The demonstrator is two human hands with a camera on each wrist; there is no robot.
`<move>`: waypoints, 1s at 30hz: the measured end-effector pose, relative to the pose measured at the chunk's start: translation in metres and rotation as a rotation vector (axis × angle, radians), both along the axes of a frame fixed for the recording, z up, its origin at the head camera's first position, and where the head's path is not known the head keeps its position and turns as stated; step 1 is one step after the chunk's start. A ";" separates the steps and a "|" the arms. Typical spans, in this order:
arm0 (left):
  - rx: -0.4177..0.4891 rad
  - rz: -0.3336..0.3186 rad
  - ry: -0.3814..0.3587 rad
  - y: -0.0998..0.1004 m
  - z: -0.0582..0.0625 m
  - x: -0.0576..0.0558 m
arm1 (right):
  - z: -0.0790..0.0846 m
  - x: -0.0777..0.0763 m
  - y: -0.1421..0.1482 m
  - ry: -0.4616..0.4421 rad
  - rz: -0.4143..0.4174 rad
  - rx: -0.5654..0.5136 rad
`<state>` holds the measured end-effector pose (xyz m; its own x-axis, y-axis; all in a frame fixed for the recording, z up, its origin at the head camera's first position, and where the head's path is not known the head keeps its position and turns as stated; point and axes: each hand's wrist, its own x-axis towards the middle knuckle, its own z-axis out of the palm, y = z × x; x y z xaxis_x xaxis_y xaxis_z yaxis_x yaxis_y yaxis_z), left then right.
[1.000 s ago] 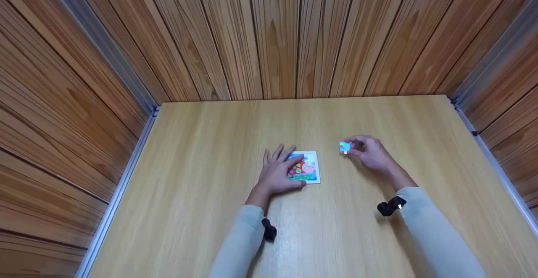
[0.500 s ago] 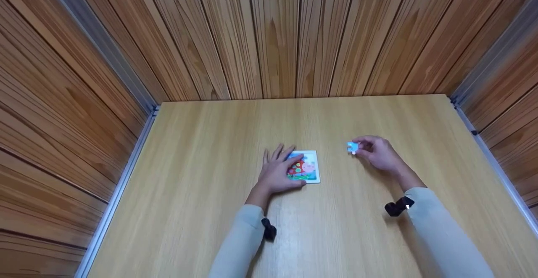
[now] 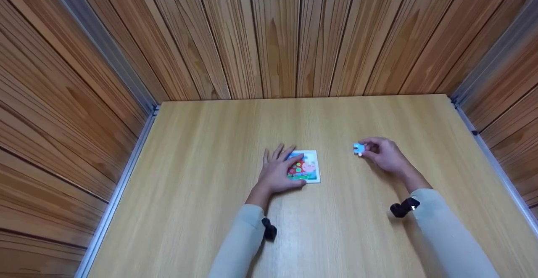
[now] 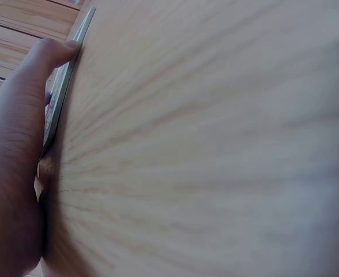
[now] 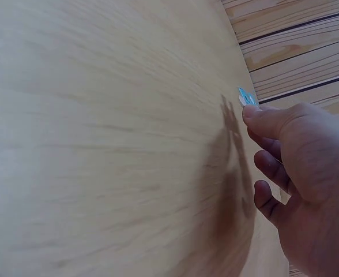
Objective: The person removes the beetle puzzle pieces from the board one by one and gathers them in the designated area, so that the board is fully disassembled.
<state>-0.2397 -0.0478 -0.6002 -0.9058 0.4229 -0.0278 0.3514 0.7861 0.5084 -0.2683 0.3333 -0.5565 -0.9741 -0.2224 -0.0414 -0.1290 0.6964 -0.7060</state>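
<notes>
Near the table's middle lies a small square picture puzzle [image 3: 310,169] with a white border and a pink cartoon pig in red. My left hand [image 3: 277,177] rests across its left part, fingers spread and fairly straight, covering that side. In the left wrist view, the thumb of the left hand [image 4: 19,127] touches the edge of the puzzle board [image 4: 67,86]. Off to the right, my right hand [image 3: 386,156] pinches a light-blue jigsaw piece [image 3: 358,149] between thumb and forefinger. The right wrist view shows this jigsaw piece [image 5: 247,97] raised off the table, beyond the thumb tip.
The wooden table [image 3: 189,185] carries the puzzle and both forearms. Wood-plank walls [image 3: 277,38] enclose it at the back and sides, with grey metal rails [image 3: 122,189] along the side edges. A small black device [image 3: 404,207] sits at each wrist.
My right hand has moved a little to the right with the jigsaw piece, away from the puzzle. The left hand and the puzzle have stayed in place.
</notes>
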 end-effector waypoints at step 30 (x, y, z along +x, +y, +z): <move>-0.001 0.004 0.000 0.001 0.001 0.000 | -0.006 0.000 0.013 0.028 0.046 0.031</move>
